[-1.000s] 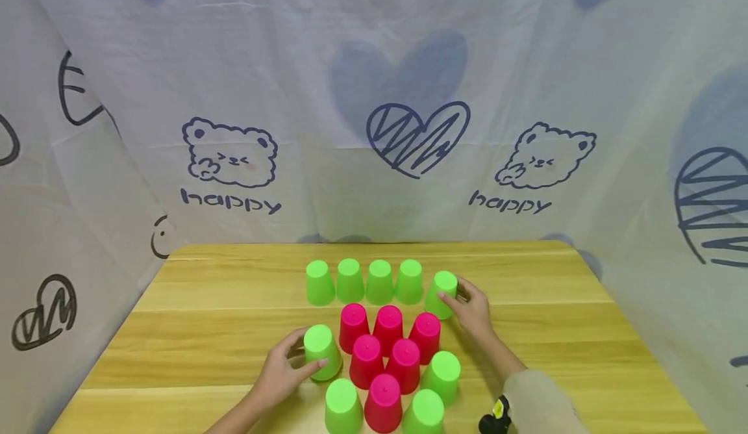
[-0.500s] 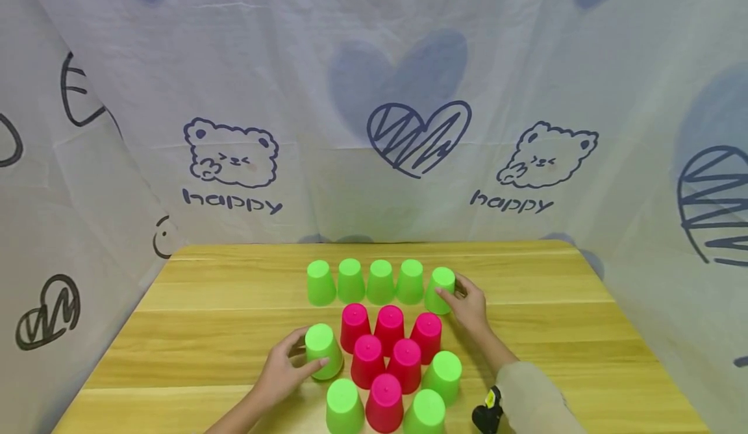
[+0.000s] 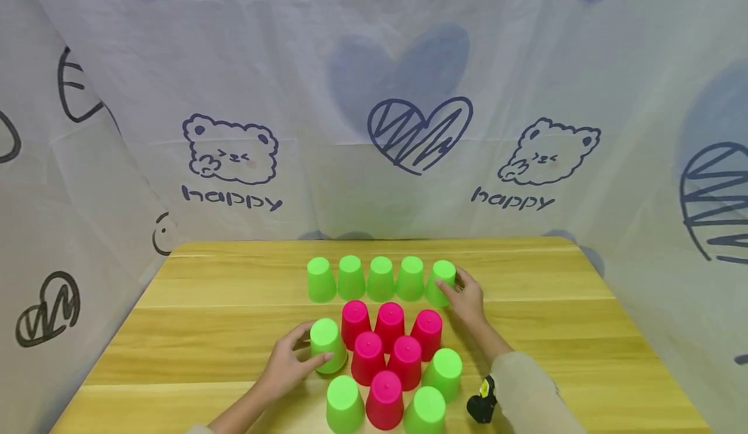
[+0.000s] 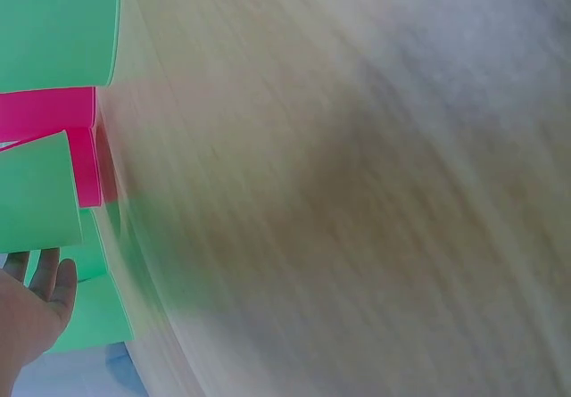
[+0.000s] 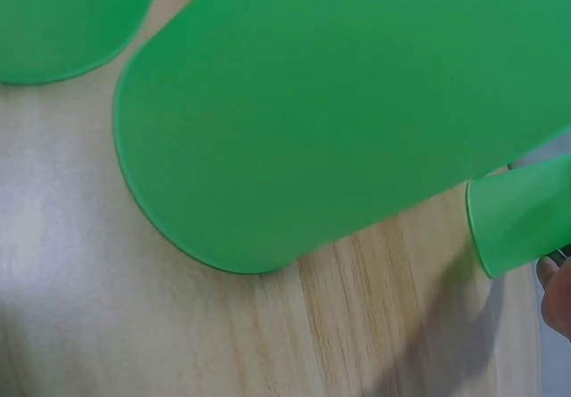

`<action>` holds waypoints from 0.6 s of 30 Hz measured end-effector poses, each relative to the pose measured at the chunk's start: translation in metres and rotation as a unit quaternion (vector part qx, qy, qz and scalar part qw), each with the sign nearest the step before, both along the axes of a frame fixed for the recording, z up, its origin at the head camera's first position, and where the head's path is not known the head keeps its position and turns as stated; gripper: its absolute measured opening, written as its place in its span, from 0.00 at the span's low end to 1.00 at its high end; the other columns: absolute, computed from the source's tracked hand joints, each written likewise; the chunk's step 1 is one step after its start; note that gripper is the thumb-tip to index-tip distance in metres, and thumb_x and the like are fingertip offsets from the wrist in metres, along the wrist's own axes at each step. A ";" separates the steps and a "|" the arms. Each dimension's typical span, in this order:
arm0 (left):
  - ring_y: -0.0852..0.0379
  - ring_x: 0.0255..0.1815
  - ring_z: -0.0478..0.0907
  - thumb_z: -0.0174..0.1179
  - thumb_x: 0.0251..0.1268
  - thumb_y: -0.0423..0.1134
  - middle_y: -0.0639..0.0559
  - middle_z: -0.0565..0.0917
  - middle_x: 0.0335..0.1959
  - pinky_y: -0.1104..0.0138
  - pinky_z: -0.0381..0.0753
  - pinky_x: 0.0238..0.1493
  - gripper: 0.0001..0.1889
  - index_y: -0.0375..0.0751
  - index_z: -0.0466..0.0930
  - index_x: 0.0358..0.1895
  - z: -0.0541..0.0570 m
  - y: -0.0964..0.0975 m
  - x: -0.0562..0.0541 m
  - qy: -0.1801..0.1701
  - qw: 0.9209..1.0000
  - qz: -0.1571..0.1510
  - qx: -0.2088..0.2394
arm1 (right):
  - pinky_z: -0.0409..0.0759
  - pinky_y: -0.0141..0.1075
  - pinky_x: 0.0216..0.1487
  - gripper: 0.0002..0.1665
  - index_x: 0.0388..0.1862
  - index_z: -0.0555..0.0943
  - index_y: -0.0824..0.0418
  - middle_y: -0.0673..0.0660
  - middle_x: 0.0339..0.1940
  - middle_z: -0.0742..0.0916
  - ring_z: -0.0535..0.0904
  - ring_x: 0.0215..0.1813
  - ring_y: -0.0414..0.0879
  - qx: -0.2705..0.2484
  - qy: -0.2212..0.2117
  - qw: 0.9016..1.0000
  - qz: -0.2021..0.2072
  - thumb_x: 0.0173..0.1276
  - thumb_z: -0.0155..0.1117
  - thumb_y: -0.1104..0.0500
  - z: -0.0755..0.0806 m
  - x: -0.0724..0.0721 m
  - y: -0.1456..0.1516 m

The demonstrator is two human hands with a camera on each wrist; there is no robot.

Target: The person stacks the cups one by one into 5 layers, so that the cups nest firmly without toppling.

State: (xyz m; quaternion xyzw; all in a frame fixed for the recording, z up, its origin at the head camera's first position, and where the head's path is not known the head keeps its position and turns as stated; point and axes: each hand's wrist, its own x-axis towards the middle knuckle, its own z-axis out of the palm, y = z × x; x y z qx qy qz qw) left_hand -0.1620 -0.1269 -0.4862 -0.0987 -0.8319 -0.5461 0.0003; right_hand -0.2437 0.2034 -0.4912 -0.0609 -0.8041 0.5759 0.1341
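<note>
- Your left grip (image 3: 286, 361) clasps a tapered green cup (image 3: 326, 343), nine o'clock from the pink cups (image 3: 398, 362).
- Your right grip (image 3: 469, 299) clasps another green cup (image 3: 439, 291) at their one o'clock.
- Wood-grained surface (image 3: 204, 330).

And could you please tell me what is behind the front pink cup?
Behind the front pink cup stand two middle pink cups, then three rear pink cups, then five green cups. It covers part of both middle pink cups and the table directly behind it.
</note>
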 end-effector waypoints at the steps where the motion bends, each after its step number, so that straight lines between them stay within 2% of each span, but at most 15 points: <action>1: 0.54 0.48 0.78 0.71 0.46 0.36 0.51 0.82 0.47 0.64 0.77 0.54 0.26 0.40 0.75 0.53 0.000 0.000 0.000 -0.001 1.000 -0.001 0.002 | 0.70 0.50 0.64 0.29 0.59 0.70 0.74 0.72 0.59 0.76 0.71 0.63 0.64 0.003 -0.002 1.000 -0.001 0.60 0.64 0.65 0.000 0.000 0.000; 8: 0.53 0.49 0.78 0.70 0.46 0.37 0.50 0.82 0.49 0.66 0.78 0.53 0.27 0.40 0.75 0.54 -0.002 -0.002 -0.001 0.003 1.000 -0.007 0.009 | 0.68 0.49 0.66 0.30 0.61 0.68 0.73 0.72 0.62 0.74 0.68 0.65 0.64 0.003 -0.017 1.000 0.003 0.61 0.64 0.64 -0.001 -0.003 0.001; 18: 0.53 0.47 0.78 0.71 0.46 0.37 0.49 0.82 0.48 0.62 0.78 0.53 0.28 0.38 0.75 0.54 0.003 -0.003 -0.006 0.017 1.000 0.008 -0.007 | 0.65 0.49 0.68 0.32 0.63 0.65 0.75 0.74 0.64 0.70 0.65 0.67 0.66 -0.012 -0.018 0.999 0.028 0.62 0.62 0.65 0.001 -0.002 0.002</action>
